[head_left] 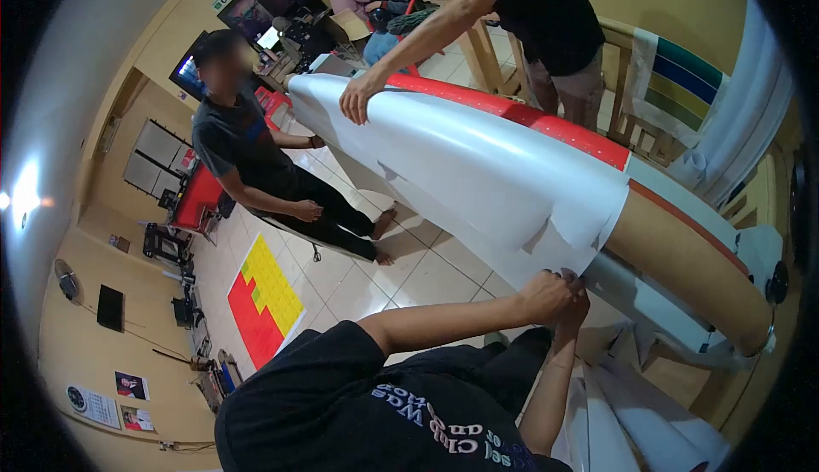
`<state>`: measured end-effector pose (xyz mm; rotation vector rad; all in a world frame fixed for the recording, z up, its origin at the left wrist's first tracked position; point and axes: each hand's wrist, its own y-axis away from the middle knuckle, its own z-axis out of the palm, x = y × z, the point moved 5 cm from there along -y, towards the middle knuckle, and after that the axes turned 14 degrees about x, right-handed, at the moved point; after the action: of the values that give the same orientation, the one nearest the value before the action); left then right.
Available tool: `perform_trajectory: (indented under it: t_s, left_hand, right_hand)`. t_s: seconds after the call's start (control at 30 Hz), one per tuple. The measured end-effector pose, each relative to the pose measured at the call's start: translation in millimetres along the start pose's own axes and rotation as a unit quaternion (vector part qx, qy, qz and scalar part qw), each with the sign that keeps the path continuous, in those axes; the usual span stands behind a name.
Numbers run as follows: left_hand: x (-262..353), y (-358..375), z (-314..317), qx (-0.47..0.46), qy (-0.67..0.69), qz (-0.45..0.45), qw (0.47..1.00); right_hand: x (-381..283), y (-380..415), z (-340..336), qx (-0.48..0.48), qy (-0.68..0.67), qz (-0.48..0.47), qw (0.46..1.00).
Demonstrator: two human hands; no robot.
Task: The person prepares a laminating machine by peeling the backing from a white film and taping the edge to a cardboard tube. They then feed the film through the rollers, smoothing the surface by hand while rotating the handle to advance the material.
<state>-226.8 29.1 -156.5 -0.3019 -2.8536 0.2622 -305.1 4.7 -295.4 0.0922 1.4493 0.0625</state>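
Both my hands are pinched together on the white sheet [486,173]'s lower edge, left hand [546,294] over right hand [577,305] (hard to separate). Sheet drapes off the brown roll [682,259]; I'd pull evenly w/ the co-worker's hand [358,96] steadying.

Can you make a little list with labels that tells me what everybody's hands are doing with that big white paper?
Hands: both hands together, pinching the near edge of the white sheet
Sheet: draped over a long brown cardboard roll, edge torn near the hands
Machine: white roller machine under the roll
Helper: a standing person's hand presses on the far end of the sheet
Other person: sits by the far end, hand on knee
Floor: tiles with a red and yellow sheet
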Motion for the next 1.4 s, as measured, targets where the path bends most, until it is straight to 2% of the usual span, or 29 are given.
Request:
perform_trajectory:
  t_s: [0.03,0.1,0.13,0.2,0.23,0.27,0.37,0.43,0.47,0.53,0.57,0.6,0.8,0.97,1.03,1.23,1.4]
  left_hand:
    - [1,1,-3,-0.020,0.003,0.004,1.000]
    - [2,5,-7,-0.041,0.010,0.008,0.999]
    - [2,6,-8,-0.038,0.013,0.000,0.999]
    - [1,10,-11,-0.038,0.020,-0.005,0.999]
    - [1,12,-14,-0.030,0.020,0.003,0.999]
    - [3,15,-17,-0.024,0.023,0.013,0.999]
    - [9,22,-27,-0.042,-0.008,0.035,0.999]
    - [7,31,-41,0.011,0.055,0.015,0.998]
    - [12,32,-50,0.030,0.049,0.021,0.998]
    - [13,39,-57,0.050,0.036,0.028,0.998]
    - [14,41,-59,0.070,0.041,0.052,0.995]
    - [19,41,-66,0.074,0.039,0.067,0.994]
    - [23,46,-79,0.030,0.035,0.081,0.996]
    - [24,45,-87,0.043,0.032,0.073,0.996]
    - [24,46,-88,0.049,0.031,0.069,0.996]
    - [24,47,-89,0.058,0.034,0.064,0.996]
    - [22,48,-90,0.063,0.030,0.069,0.995]
  right_hand:
    - [11,-3,-2,0.001,0.004,-0.018,1.000]
    - [27,-7,-9,-0.040,0.078,0.044,0.995]
    - [32,-5,-12,-0.037,0.081,0.046,0.995]
    - [6,0,-7,-0.019,0.028,-0.009,0.999]
    - [26,-2,-4,0.013,-0.052,0.028,0.998]
    - [35,-4,-6,0.024,-0.048,0.032,0.998]
    - [54,-7,-16,-0.007,0.156,-0.072,0.985]
    - [51,-4,-18,0.029,0.148,-0.064,0.986]
    - [40,-3,-16,0.059,0.108,0.009,0.992]
    - [5,1,-16,0.076,0.087,0.019,0.993]
    - [46,-5,-14,0.078,0.073,-0.019,0.994]
    - [45,-6,-13,0.083,0.075,-0.033,0.993]
    - [54,-9,-5,0.103,0.038,-0.023,0.994]
    - [48,-5,-8,0.109,0.013,-0.004,0.994]
    - [48,-4,-9,0.097,0.043,0.016,0.994]
    - [56,-3,-9,0.090,0.030,-0.016,0.995]
    - [45,0,-11,0.087,0.019,0.011,0.996]
